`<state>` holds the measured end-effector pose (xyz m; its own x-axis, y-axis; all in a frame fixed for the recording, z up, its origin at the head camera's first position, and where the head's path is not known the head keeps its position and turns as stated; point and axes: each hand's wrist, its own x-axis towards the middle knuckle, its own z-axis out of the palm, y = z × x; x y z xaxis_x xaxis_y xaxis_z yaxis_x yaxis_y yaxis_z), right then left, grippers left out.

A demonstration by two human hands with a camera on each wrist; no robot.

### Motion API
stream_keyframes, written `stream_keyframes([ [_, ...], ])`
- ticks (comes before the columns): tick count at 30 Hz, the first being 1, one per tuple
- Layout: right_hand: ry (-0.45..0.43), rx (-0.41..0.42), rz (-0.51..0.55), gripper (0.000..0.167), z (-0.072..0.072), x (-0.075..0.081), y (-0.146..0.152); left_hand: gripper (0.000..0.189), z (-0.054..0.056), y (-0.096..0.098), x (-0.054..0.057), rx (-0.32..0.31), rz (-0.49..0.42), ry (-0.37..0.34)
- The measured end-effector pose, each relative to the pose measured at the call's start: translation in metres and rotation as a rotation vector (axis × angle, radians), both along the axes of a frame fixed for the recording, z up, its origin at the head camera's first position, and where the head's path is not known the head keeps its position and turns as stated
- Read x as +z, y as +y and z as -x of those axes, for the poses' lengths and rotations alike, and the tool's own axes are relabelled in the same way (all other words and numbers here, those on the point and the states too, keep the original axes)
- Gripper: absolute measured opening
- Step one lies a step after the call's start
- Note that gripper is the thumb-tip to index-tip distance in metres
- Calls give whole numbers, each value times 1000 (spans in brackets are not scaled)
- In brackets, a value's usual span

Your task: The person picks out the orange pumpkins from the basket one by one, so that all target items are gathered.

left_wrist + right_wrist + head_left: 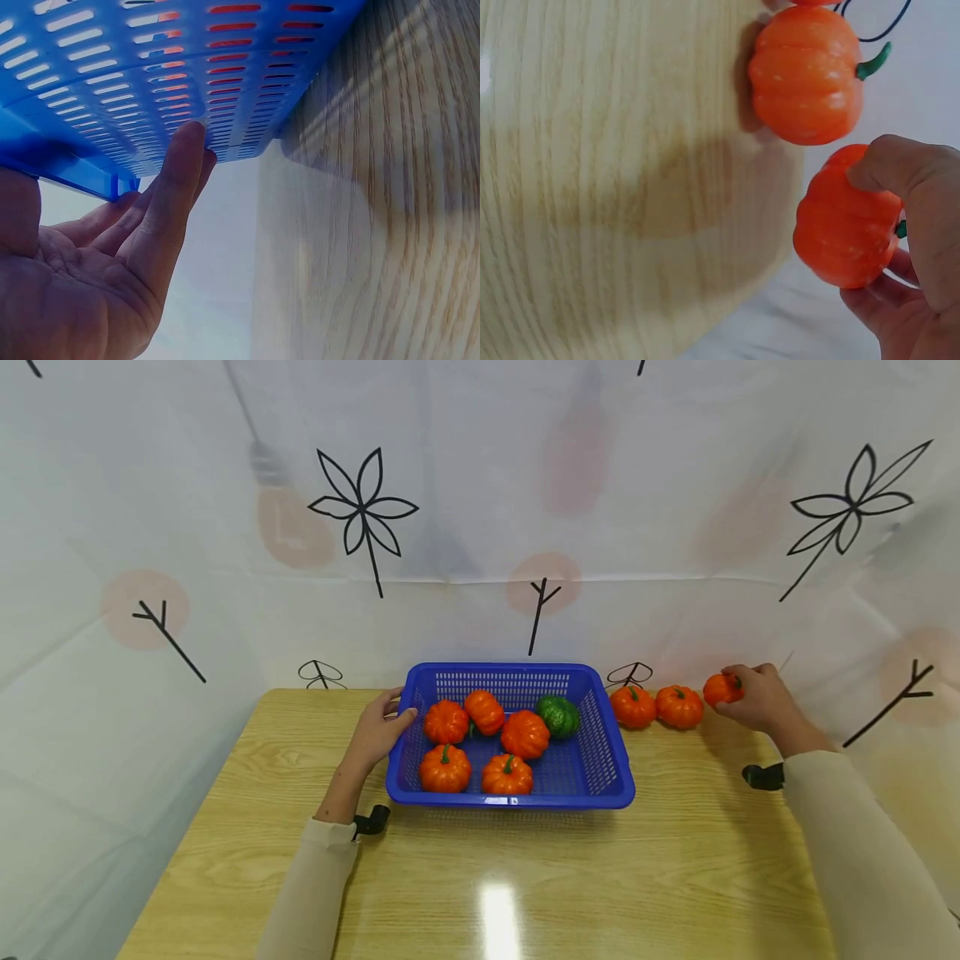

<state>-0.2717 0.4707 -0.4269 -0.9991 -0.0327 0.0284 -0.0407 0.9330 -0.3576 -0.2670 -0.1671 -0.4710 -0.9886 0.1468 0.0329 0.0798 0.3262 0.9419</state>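
Note:
My right hand grips a small orange toy pumpkin by its sides, thumb and fingers around it, at the table's back right. Beside it, another orange pumpkin and a further one stand in a row. At the left end of a blue plastic basket, my left hand holds the rim, thumb over the edge and fingers against the slotted outer wall. Inside the basket lie several orange pumpkins and one green pumpkin.
The wood-grain table ends at the back against a white patterned cloth. The basket stands near that back edge, with the pumpkin row just off its right end.

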Motion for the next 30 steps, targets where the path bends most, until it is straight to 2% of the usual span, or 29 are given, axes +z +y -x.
stream_keyframes([
  [13,26,-53,-1,68,-4,-14,-2,61,-1,1,0,6,17,16],
  [18,16,-56,-18,66,-5,-18,0,61,-1,2,0,8,14,17],
  [25,59,-48,-26,63,-5,-27,2,61,-1,1,0,14,25,20],
  [30,61,-39,-17,67,-5,-30,2,60,-1,1,1,18,31,21],
])
